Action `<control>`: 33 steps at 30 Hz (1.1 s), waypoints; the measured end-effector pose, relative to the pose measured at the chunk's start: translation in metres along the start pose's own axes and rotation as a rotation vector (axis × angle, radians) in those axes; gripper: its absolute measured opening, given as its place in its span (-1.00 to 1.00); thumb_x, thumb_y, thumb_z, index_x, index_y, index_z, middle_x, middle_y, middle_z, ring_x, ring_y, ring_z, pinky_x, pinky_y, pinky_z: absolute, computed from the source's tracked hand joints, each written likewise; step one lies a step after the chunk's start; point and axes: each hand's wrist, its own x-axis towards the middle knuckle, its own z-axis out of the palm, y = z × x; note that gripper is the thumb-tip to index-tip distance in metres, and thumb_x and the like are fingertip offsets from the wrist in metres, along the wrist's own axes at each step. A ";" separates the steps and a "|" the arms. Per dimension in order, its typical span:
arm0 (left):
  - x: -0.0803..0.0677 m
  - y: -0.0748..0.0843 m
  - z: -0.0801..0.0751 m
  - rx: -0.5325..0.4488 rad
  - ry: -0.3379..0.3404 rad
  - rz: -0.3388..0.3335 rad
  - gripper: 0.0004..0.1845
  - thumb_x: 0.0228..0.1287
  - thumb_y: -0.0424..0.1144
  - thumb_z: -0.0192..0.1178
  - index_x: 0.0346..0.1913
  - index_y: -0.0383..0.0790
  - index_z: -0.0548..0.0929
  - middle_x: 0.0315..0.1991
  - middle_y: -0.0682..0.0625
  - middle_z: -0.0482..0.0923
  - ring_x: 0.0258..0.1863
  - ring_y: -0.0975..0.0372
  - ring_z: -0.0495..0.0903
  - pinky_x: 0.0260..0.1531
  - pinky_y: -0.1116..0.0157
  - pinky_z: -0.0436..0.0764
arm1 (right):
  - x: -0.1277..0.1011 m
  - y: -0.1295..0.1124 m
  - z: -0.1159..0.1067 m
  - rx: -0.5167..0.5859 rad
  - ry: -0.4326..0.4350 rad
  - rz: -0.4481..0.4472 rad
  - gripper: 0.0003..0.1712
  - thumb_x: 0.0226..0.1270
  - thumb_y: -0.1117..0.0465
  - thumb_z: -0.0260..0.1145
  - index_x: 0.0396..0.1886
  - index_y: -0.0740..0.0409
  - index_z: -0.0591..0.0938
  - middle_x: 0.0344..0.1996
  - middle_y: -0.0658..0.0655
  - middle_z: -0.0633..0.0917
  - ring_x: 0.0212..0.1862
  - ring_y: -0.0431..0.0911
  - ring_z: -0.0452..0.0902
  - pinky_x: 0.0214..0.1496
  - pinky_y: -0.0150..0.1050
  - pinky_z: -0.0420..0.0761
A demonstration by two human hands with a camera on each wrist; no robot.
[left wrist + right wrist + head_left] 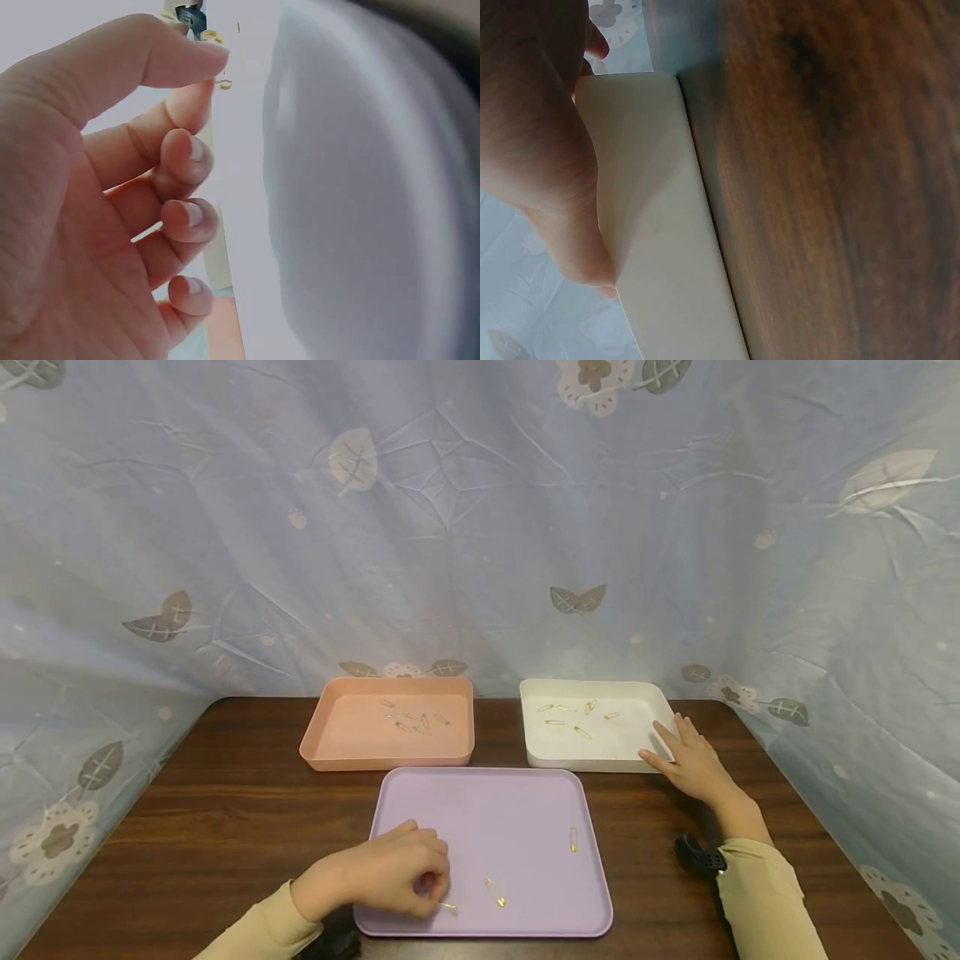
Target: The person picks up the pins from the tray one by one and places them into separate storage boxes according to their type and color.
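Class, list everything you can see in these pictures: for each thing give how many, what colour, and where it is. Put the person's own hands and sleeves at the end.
Table: one, dark brown wood, under everything.
Cloth backdrop: one, pale blue with grey leaves, behind and beside the table.
Purple tray: one, lilac, front centre.
Pink tray: one, salmon pink, back left.
White tray: one, white, back right.
Gold safety pins on the purple tray: three.
Pins in the pink tray: several, silvery, exact count unclear.
Pins in the white tray: about six, gold.
Left hand: pinches one pin at the purple tray's front.
Right hand: rests flat on the white tray's right rim.
Sleeves: two, beige.
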 end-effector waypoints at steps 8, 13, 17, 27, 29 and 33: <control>0.003 -0.003 -0.008 0.063 0.118 0.018 -0.76 -0.12 -0.12 0.40 -0.55 0.21 0.49 -0.53 0.32 0.29 -0.42 0.53 0.18 -0.33 0.52 0.15 | -0.001 0.002 0.000 -0.002 0.002 0.005 -0.11 0.40 -0.23 0.12 0.45 0.34 0.23 0.45 0.62 -0.04 0.47 0.49 -0.15 0.35 0.48 -0.03; 0.007 -0.003 -0.015 0.096 0.138 0.009 -0.76 -0.08 -0.10 0.40 -0.55 0.20 0.49 -0.52 0.31 0.30 -0.41 0.51 0.19 -0.31 0.49 0.13 | -0.001 0.003 0.001 0.001 0.003 0.001 -0.10 0.40 -0.23 0.12 0.45 0.34 0.22 0.45 0.62 -0.04 0.47 0.50 -0.15 0.35 0.49 -0.03; 0.014 -0.002 -0.020 0.139 0.154 0.029 -0.79 -0.06 -0.09 0.40 -0.54 0.17 0.51 -0.52 0.30 0.31 -0.41 0.49 0.19 -0.30 0.48 0.12 | -0.001 0.004 0.004 -0.003 0.013 -0.001 -0.10 0.40 -0.23 0.12 0.44 0.34 0.23 0.44 0.62 -0.02 0.46 0.50 -0.13 0.34 0.49 -0.01; 0.037 -0.006 -0.032 0.262 0.172 0.086 -0.79 -0.04 -0.08 0.39 -0.55 0.17 0.52 -0.53 0.31 0.32 -0.41 0.43 0.28 -0.32 0.44 0.12 | 0.001 0.000 0.003 -0.021 0.004 0.006 -0.08 0.39 -0.24 0.12 0.45 0.35 0.21 0.44 0.62 0.00 0.47 0.49 -0.13 0.34 0.48 0.00; 0.042 -0.007 -0.036 0.277 0.163 0.090 -0.80 -0.02 -0.08 0.38 -0.54 0.16 0.52 -0.52 0.30 0.34 -0.40 0.41 0.30 -0.31 0.42 0.13 | 0.001 0.000 0.002 -0.024 0.004 0.007 -0.08 0.39 -0.25 0.11 0.45 0.37 0.21 0.44 0.62 0.00 0.47 0.49 -0.13 0.34 0.48 0.00; 0.051 -0.009 -0.045 0.306 0.152 0.094 -0.81 0.02 -0.08 0.37 -0.53 0.15 0.53 -0.50 0.29 0.37 -0.37 0.38 0.35 -0.28 0.40 0.19 | 0.001 0.000 0.001 -0.034 0.006 0.006 -0.06 0.39 -0.26 0.10 0.45 0.38 0.20 0.44 0.62 0.01 0.46 0.49 -0.11 0.34 0.48 0.00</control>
